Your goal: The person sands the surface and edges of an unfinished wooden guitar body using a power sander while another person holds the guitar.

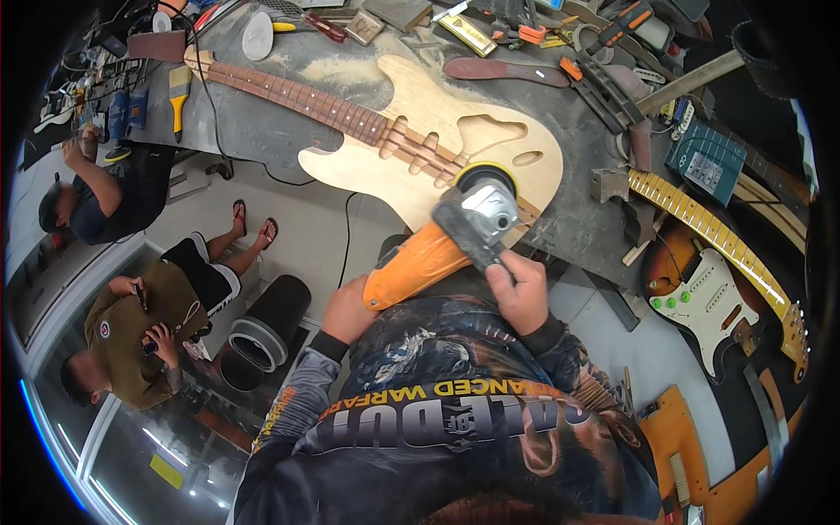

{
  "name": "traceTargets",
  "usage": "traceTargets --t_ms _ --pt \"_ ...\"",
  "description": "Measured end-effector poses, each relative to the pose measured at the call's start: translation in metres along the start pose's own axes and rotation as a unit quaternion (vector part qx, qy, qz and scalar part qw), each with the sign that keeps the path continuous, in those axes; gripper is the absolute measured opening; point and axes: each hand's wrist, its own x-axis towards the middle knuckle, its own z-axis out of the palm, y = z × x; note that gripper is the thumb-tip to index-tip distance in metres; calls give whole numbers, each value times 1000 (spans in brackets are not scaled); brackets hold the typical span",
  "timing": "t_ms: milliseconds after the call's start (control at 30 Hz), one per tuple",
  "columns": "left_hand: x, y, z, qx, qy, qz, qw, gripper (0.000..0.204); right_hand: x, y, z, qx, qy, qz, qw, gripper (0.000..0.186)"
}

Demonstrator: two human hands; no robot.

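Note:
My left hand (348, 306) grips the rear end of an orange power sander (411, 262), and my right hand (521, 289) is closed on its black side handle. The round pad of the sander (488, 173) is over the lower right part of a pale wooden guitar body (411, 96); I cannot tell if it touches. The body has routed cavities and a dark fretboard neck (289, 92) lying across it toward the upper left. Both lie on a dusty grey bench (271, 136).
Tools, clamps (595, 96) and a yellow-handled brush (178, 105) crowd the bench. A sunburst guitar (665, 267) sits at right. Two people (92, 206) (144, 346) are at left, near a black cylindrical bin (271, 324). Cables hang below the bench.

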Motion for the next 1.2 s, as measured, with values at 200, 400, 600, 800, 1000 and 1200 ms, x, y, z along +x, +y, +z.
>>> traceTargets --t_ms 200,400,600,800,1000,1200 --pt "-8 -14 -1 -26 14 -26 999 33 7 -11 15 5 -23 -6 1000 29" --pt "-18 -20 11 0 -20 -30 999 35 -22 10 10 -9 -21 -1 1000 31" --pt "-27 -26 14 -63 37 -61 995 36 8 -10 25 4 -43 -27 999 26" --pt "-9 -15 9 -35 35 -22 999 36 0 9 5 -7 -28 3 1000 32" --pt "-13 -20 6 -25 23 -38 999 37 12 -2 14 -24 -39 -27 999 33" --pt "-26 -34 8 -38 23 -54 998 34 17 -7 28 -9 -104 -28 994 31"
